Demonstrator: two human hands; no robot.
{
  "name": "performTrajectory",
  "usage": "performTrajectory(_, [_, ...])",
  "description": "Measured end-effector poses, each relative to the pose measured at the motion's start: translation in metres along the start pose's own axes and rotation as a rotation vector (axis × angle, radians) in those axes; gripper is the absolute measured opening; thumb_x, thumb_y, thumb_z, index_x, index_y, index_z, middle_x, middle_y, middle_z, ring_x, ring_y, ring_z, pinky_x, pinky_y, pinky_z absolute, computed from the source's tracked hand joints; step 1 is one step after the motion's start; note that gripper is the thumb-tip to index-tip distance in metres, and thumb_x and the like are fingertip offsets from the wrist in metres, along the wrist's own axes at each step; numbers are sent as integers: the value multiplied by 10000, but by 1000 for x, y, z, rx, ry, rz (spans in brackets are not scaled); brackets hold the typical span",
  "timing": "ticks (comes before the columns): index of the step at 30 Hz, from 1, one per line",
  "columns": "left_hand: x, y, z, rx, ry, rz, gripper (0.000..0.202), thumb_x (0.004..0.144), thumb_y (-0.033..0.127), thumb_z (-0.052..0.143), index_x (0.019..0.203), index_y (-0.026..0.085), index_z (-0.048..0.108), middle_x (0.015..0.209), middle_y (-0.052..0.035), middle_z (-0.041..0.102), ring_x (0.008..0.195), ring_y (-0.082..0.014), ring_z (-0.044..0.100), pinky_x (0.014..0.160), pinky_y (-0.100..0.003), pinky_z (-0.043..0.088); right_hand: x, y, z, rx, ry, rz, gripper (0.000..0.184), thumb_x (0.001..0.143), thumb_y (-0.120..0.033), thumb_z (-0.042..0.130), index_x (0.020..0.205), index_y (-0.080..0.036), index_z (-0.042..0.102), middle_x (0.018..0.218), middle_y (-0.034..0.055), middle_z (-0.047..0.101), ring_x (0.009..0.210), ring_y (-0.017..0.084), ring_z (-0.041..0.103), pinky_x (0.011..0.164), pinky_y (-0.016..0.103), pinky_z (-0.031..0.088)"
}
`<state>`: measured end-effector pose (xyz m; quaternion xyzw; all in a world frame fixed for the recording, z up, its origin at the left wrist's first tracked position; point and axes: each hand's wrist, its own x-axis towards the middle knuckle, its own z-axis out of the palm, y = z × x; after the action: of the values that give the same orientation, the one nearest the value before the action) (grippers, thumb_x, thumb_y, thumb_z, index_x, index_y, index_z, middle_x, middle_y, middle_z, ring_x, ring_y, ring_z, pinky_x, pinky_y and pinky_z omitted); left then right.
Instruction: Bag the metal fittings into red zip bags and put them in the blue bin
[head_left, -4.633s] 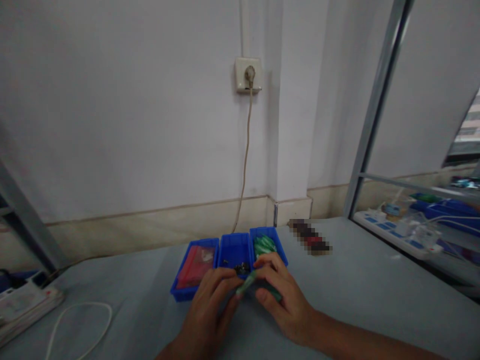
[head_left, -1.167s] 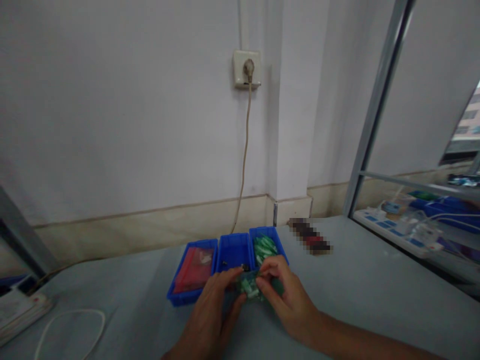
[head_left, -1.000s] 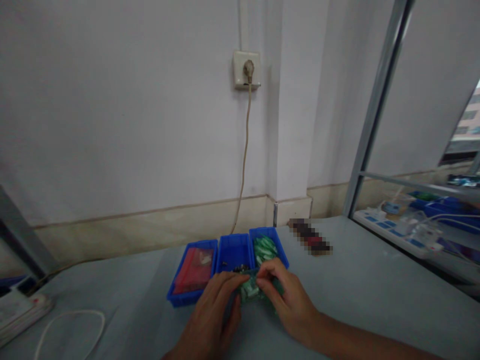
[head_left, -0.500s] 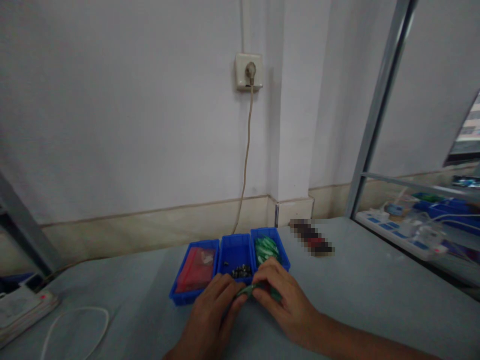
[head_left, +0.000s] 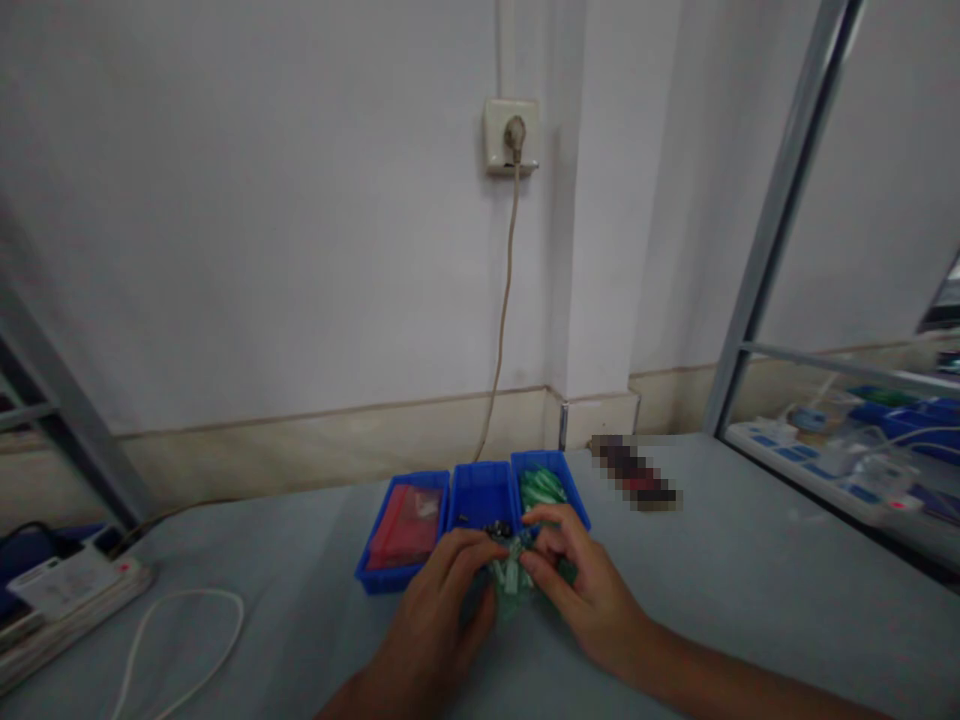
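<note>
- Now pinching green plastic bag (head_left: 511, 582) in right hand (head_left: 600, 602), fingertips nearly together
- Gripping it also with left hand (head_left: 439, 600), fingers looser
- Lying between both, long axis unclear

Blue trays (head_left: 482, 488) look like smooth plastic, green bag (head_left: 508, 605) is thin see-through film, tabletop (head_left: 307, 550) seems pretty matt, and the post (head_left: 784, 200) looks like metal.

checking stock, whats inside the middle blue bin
The middle blue bin holds small dark parts, mostly toward its near end; the left hand covers part of that end, hiding anything there.
</note>
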<state>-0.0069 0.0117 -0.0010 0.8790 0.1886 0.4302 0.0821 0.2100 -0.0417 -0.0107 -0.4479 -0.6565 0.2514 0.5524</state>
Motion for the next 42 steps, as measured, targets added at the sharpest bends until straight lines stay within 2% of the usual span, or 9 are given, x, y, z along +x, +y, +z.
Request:
performTrajectory(5, [1, 1, -3, 55, 10, 1, 208, 1076, 173, 583, 1243, 256, 674, 1176, -91, 683, 1092, -228, 707, 957, -336, 620, 0, -8, -5, -39, -107, -40, 375, 1131, -544, 493, 1046, -224, 670, 838, 1, 648, 772, 186, 624, 732, 292, 469])
performTrajectory(8, [1, 0, -3, 57, 37, -1, 141, 1111, 214, 561, 1196, 232, 672, 1123, -89, 699, 1033, -224, 707, 918, -322, 612, -1, -10, -8, -44, -131, -100, 434, 1123, -604, 471, 1104, -227, 683, 886, 25, 678, 815, 209, 652, 752, 306, 501])
performTrajectory(13, [0, -1, -1, 70, 31, 10, 132, 1132, 240, 532, 1163, 221, 659, 1056, -71, 729, 963, -222, 701, 907, -339, 591, 0, -7, -6, -157, -36, -206, 216, 1121, -424, 563, 1069, -243, 670, 995, 52, 657, 928, 228, 636, 843, 334, 509])
performTrajectory(18, [1, 3, -3, 24, -37, 37, 130, 1124, 248, 546, 1104, 218, 670, 1042, -77, 710, 962, -220, 684, 865, -331, 594, -1, -4, -2, -68, -12, -86, 96, 1110, -337, 581, 1132, -247, 605, 941, 14, 663, 843, 196, 630, 779, 298, 505])
performTrajectory(25, [1, 6, -8, 101, -18, 52, 148, 1079, 228, 617, 1146, 242, 748, 1513, -144, 588, 1236, -278, 655, 1003, -421, 613, 1, -3, -3, -47, 48, -24, 171, 1088, -400, 606, 1048, -234, 617, 887, 1, 625, 810, 192, 601, 741, 288, 484])
performTrajectory(30, [2, 7, -9, 156, -39, 95, 156, 1057, 216, 648, 1126, 245, 786, 1649, -120, 508, 1376, -332, 580, 1118, -534, 560, 4, -6, -4, -46, 39, -1, 227, 1088, -445, 602, 1049, -229, 657, 854, -5, 631, 784, 191, 609, 733, 289, 481])
performTrajectory(36, [4, 5, -10, 140, -52, 143, 232, 1096, 200, 593, 1266, 238, 747, 1344, -103, 761, 1208, -258, 684, 1039, -415, 609, 2, -10, -8, -60, -48, -120, 373, 1137, -534, 479, 1086, -239, 700, 959, 42, 687, 901, 226, 656, 820, 328, 512])
performTrajectory(39, [4, 4, -8, 100, 4, 131, 227, 1109, 193, 570, 1290, 227, 704, 1244, -97, 779, 1131, -224, 723, 998, -364, 607, 2, -11, -9, -82, -55, -205, 410, 1127, -583, 473, 1171, -252, 711, 1028, 65, 664, 961, 248, 645, 862, 361, 525])
performTrajectory(42, [2, 3, -3, 50, 28, 85, 223, 1085, 134, 571, 1261, 232, 667, 1162, -75, 772, 1078, -208, 730, 978, -337, 594, 2, -10, -7, -120, -22, -211, 314, 1133, -496, 515, 1148, -252, 711, 1095, 82, 648, 1033, 256, 642, 919, 380, 528])
